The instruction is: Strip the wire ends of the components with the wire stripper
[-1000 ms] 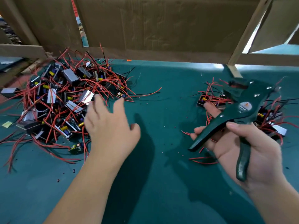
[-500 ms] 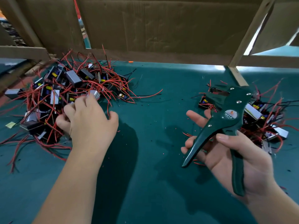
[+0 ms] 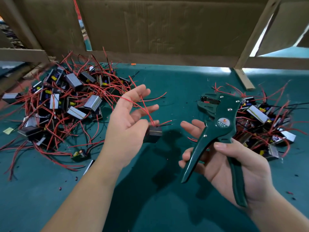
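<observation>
1. Left hand (image 3: pixel 127 126), centre frame, pinches a black component (image 3: pixel 153 133); its red wires (image 3: pixel 133 100) loop over the spread fingers (image 3: pixel 142 92).
2. Right hand (image 3: pixel 234 166), lower right, grips the stripper (image 3: pixel 217 131), handles apart.
3. Left pile (image 3: pixel 66 106) and right pile (image 3: pixel 267 123) lie on the table (image 3: pixel 167 81).

A round white sticker (image 3: pixel 221 123) on the dark green wire stripper (image 3: pixel 224 111) carries the code W01A in bold dark letters. Above the code sits a small orange and red logo (image 3: pixel 224 120), and below it a line of fine print (image 3: pixel 220 127), both too small to read. Any markings on the heaped components (image 3: pixel 92 102) are too small and blurred to read
</observation>
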The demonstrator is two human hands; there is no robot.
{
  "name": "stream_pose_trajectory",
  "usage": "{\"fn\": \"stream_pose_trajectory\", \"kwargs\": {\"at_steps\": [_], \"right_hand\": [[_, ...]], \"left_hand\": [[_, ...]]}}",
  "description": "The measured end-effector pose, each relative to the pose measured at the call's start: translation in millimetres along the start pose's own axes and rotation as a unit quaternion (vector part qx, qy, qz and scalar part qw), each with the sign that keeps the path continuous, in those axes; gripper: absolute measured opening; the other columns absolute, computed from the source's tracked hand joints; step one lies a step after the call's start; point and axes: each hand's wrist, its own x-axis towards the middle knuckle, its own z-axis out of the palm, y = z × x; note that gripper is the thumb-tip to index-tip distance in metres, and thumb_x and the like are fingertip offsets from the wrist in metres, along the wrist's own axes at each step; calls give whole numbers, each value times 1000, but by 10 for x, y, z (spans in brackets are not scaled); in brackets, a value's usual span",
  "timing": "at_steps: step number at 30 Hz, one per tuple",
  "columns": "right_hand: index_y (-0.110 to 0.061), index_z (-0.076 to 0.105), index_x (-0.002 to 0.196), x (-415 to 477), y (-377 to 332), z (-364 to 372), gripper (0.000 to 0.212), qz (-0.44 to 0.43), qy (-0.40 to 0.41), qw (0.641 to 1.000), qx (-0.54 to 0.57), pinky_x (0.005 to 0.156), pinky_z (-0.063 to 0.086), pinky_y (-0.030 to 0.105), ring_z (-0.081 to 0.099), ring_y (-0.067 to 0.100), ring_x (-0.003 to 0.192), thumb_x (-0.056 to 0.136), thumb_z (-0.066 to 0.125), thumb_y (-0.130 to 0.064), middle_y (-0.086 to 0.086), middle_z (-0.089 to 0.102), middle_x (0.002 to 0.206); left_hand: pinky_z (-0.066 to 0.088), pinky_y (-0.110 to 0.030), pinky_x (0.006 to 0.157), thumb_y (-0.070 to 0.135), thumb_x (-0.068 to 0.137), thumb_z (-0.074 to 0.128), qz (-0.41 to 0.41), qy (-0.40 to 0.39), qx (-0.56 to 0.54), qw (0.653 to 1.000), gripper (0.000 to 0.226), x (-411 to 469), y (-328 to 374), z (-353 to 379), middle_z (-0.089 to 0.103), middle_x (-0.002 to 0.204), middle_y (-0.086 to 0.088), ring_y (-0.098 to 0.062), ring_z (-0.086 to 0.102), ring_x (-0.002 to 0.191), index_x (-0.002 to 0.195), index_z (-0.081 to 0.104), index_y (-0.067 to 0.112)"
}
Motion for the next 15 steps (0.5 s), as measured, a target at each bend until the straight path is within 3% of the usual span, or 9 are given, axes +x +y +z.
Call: {"fn": "stream_pose_trajectory", "kwargs": {"at_steps": [4,12,15], "right_hand": [[3,50,126,-3,-14,-10,84,26,0,1000,16,73,54,53,64,37,73,52,84,-19,22,56,131],[1,63,114,-31,6,-21,74,58,3,998,40,72,54,55,65,40,72,46,86,-16,27,54,130],[4,61,115,-49,-4,-10,74,70,-48,996,23,70,52,56,62,44,72,48,85,-15,34,54,110]], "left_hand": [[53,-32,90,-34,81,35,-7,-27,1,1000,72,1,13,6,48,136,6,-14,65,108,126,45,21],[50,-26,92,-29,84,44,-3,-71,-24,997,70,-39,-2,48,41,143,5,-16,61,115,136,37,18],[50,-26,91,-15,76,51,-4,-86,-81,993,69,-61,0,76,37,147,6,-19,60,118,134,38,21]]}}
